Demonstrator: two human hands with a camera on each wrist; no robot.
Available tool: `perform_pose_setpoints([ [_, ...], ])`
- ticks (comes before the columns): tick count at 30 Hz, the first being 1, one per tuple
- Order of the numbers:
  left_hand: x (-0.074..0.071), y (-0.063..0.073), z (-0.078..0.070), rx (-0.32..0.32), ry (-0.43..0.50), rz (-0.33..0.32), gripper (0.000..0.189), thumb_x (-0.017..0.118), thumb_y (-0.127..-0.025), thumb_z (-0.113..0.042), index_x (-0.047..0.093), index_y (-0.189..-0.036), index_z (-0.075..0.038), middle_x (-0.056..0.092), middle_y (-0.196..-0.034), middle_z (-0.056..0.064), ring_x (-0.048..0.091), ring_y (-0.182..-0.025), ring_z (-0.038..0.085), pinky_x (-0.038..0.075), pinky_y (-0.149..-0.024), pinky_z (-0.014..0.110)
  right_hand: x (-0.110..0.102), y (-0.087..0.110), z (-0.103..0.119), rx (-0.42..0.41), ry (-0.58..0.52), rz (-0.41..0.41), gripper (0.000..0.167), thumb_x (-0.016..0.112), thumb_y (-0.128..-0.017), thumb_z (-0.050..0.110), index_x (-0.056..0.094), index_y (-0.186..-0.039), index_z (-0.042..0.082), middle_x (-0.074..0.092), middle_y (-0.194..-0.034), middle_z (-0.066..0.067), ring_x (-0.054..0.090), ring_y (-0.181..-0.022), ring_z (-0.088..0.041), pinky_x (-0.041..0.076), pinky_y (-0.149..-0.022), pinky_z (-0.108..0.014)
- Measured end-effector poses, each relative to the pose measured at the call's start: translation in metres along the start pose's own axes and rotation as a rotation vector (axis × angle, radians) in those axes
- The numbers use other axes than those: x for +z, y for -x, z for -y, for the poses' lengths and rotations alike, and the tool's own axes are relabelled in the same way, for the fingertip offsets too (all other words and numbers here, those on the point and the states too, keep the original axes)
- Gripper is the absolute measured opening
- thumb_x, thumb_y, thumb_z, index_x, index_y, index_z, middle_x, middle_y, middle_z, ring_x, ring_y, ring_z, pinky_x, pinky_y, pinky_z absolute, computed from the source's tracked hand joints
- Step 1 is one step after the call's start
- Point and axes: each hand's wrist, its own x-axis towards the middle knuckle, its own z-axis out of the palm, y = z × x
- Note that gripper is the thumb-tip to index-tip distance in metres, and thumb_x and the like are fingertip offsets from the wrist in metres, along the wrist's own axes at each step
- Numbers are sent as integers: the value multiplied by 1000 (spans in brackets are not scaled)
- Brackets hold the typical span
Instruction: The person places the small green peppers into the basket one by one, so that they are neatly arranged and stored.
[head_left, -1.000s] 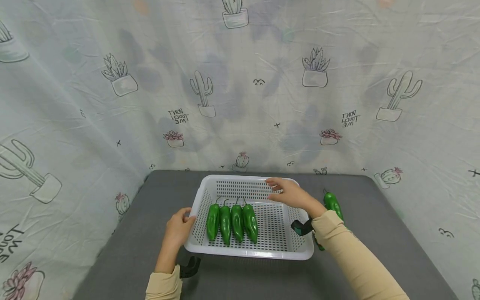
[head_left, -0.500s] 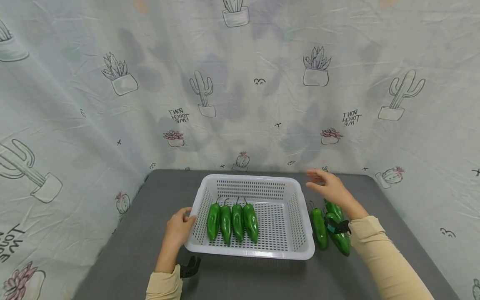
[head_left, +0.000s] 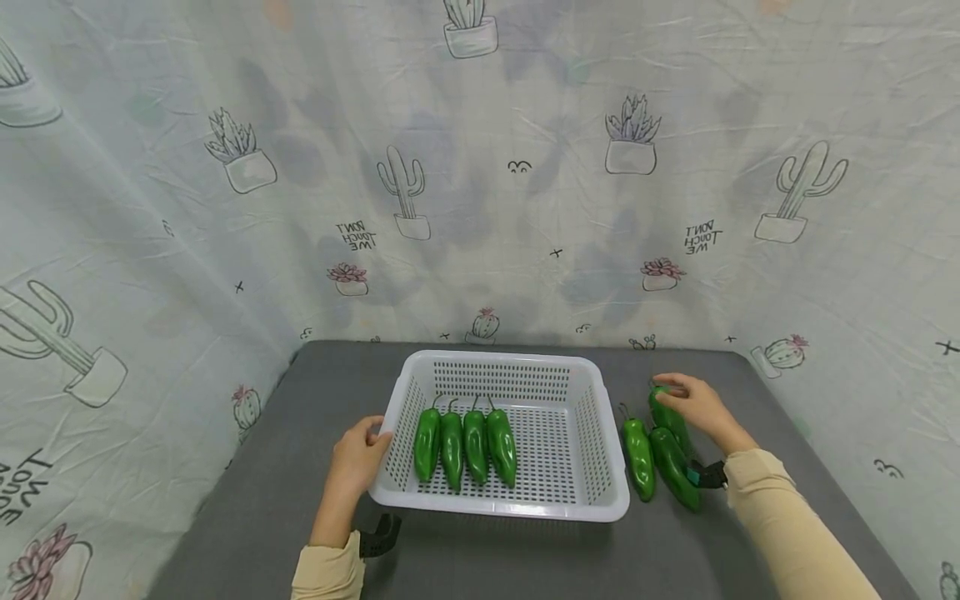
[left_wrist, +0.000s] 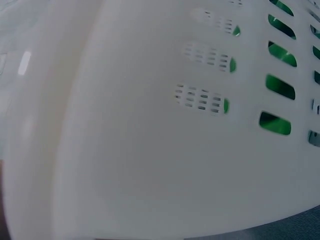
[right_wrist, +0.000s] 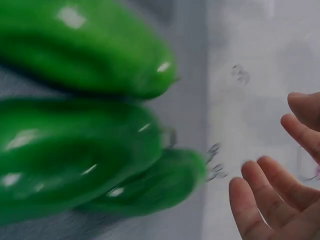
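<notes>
My left hand (head_left: pixel 356 458) holds the left rim of a white perforated plastic basket (head_left: pixel 495 507), thumb at the rim's top. Inside the basket several green chili peppers (head_left: pixel 452 450) lie side by side, stems away from me. The left wrist view shows mostly the basket's outer wall (left_wrist: pixel 125 150), with green through its holes. My right hand (head_left: pixel 701 408) hovers by the farthest of three loose peppers, a dark green one (head_left: pixel 667 417). In the right wrist view the fingers (right_wrist: pixel 267 195) are spread, apart from the peppers. A lighter green pepper (head_left: pixel 638 458) and another dark one (head_left: pixel 675 473) lie nearer.
A dark grey table (head_left: pixel 262 500) carries everything. Behind it and along both sides hangs a pale curtain (head_left: pixel 480 208) printed with cacti. The basket's right wall (head_left: pixel 611 442) stands close beside the lighter pepper. The basket's right half shows its bare slotted floor (head_left: pixel 543 450).
My right hand has moved from above the basket out to the right, then down toward the far loose pepper. The left hand and the basket have stayed put.
</notes>
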Motion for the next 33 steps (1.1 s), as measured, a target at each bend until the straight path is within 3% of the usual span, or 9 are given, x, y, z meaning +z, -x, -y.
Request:
perform_pose_setpoints([
  [7,-1,1,-2,10,0,-5,42,54,-95,-16,49,-132,4,65,-97,21,64,-77,26,51,-61,40,4,0,-27,65,23,16,47,54,-96,20,44,-137,-1,37,-138,-37,42,-122,-54,44,-86,-60],
  [14,-2,2,-3,18,-1,0,42,54,-95,-16,49,-131,6,64,-95,21,64,-74,25,50,-59,39,8,-2,-46,81,86,79,50,55,-96,22,43,-137,-2,38,-135,-40,43,-118,-56,43,-84,-61],
  [23,0,3,-2,23,-8,-7,41,55,-95,-15,50,-130,6,64,-93,21,63,-73,24,50,-59,39,11,-5,-54,69,9,145,59,58,-93,29,40,-140,0,32,-137,-42,37,-119,-60,37,-89,-66],
  [27,0,4,-2,26,-7,-15,40,55,-95,-14,50,-129,7,64,-91,20,63,-72,24,50,-58,38,11,-6,-57,11,18,149,60,59,-92,33,42,-139,1,35,-132,-44,42,-112,-60,43,-82,-60],
  [33,0,3,-2,25,-10,-21,40,55,-95,-14,51,-129,6,64,-90,19,63,-71,23,49,-57,37,13,-6,-55,35,8,150,57,60,-91,19,39,-139,-5,33,-135,-43,42,-115,-59,44,-84,-57],
])
